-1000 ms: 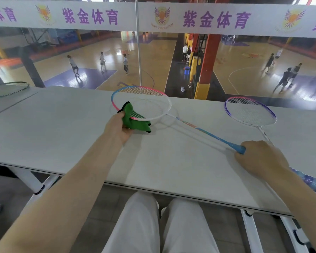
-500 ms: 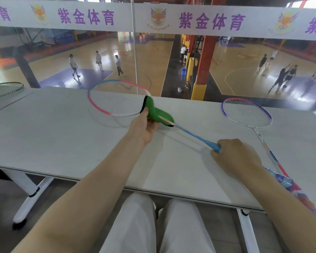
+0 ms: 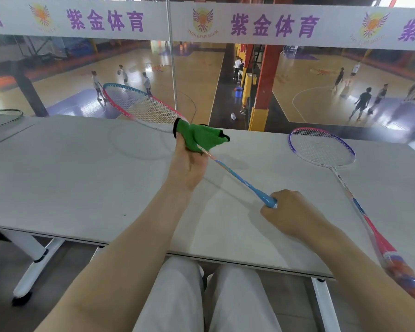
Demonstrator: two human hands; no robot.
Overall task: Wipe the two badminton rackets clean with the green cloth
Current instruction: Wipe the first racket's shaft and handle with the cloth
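Overhead, purple "紫金体育" repeated along the banner (image 3: 201,20), "ZIJIN GYMNASIUM" under its crest. Mid-frame, left hand (image 3: 187,161) pinching green cloth (image 3: 199,137) round raised racket (image 3: 141,105); right hand (image 3: 295,212) curled tight on its handle. Second racket (image 3: 321,147) flat on table (image 3: 70,176), right side.

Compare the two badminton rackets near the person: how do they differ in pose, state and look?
The pink-and-blue racket is lifted off the table; the purple-framed racket lies flat on it. The first is gripped at its handle by the right hand, with the left hand pinching the green cloth round its shaft; the second is untouched. Both have white strings.
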